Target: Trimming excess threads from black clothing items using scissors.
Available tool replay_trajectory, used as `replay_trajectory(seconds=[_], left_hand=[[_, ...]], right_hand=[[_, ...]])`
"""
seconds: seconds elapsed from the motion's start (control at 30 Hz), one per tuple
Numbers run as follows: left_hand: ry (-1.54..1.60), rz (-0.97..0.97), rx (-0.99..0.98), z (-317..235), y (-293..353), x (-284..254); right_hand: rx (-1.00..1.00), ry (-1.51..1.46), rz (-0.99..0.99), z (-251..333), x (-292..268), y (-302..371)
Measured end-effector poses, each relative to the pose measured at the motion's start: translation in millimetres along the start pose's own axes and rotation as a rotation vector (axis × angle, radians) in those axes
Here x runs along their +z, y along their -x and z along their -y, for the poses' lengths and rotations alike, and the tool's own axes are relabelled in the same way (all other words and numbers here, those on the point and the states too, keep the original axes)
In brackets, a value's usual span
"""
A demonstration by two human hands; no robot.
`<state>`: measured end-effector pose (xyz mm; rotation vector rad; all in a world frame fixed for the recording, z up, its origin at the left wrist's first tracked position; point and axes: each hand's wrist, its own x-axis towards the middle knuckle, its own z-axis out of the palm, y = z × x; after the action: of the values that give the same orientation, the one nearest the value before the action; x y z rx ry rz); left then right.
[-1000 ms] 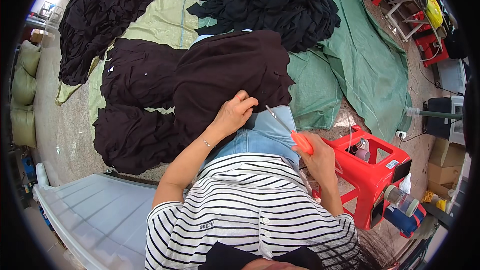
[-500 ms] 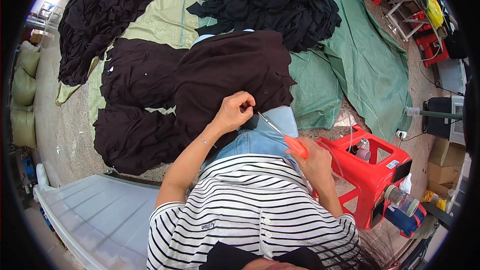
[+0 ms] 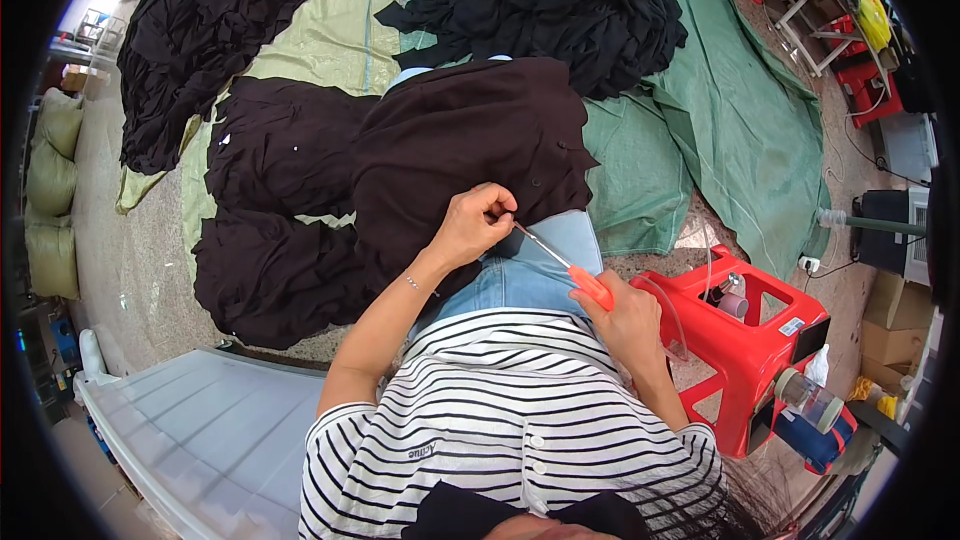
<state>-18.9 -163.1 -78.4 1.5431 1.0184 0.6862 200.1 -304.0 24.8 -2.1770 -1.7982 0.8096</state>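
The black garment (image 3: pixel 470 140) lies across my lap and knees, spread flat so its hem sits near me. My left hand (image 3: pixel 478 223) pinches the edge, fingers closed on the cloth to keep it taut. My right hand (image 3: pixel 625 318) is wrapped shut round the orange-handled snips (image 3: pixel 565 265), whose tip now reaches the pinched spot; a second ago it stood farther right.

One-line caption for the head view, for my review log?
Left hand pinches dark garment on lap; right hand holds orange-handled snips to it.
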Motion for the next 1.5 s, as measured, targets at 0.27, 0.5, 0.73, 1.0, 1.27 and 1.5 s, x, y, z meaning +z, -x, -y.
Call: replay_trajectory(seconds=[0.27, 0.5, 0.73, 1.0, 1.27, 1.5], left_hand=[[-0.193, -0.129, 0.268, -34.4, -11.2, 0.8], [-0.577, 0.029, 0.434, -40.5, -43.0, 3.9], [-0.433, -0.056, 0.364, -27.2, -49.7, 5.0], [-0.468, -0.088, 0.374, -23.7, -50.5, 6.2], [-0.516, -0.080, 0.537, -45.0, -25.6, 6.1], [-0.968, -0.009, 0.521, -28.6, -4.4, 11.9]], right_hand=[[0.013, -0.089, -0.230, -9.4, -5.0, 4.0], [0.023, -0.118, -0.258, -10.7, -5.5, 2.6], [0.041, -0.057, -0.240, -7.9, -7.6, 1.0], [0.034, -0.011, -0.226, -7.8, -7.2, 0.4], [0.052, -0.226, -0.421, -19.2, -0.4, -0.4], [0.102, -0.219, -0.381, -19.7, -5.1, -5.2]])
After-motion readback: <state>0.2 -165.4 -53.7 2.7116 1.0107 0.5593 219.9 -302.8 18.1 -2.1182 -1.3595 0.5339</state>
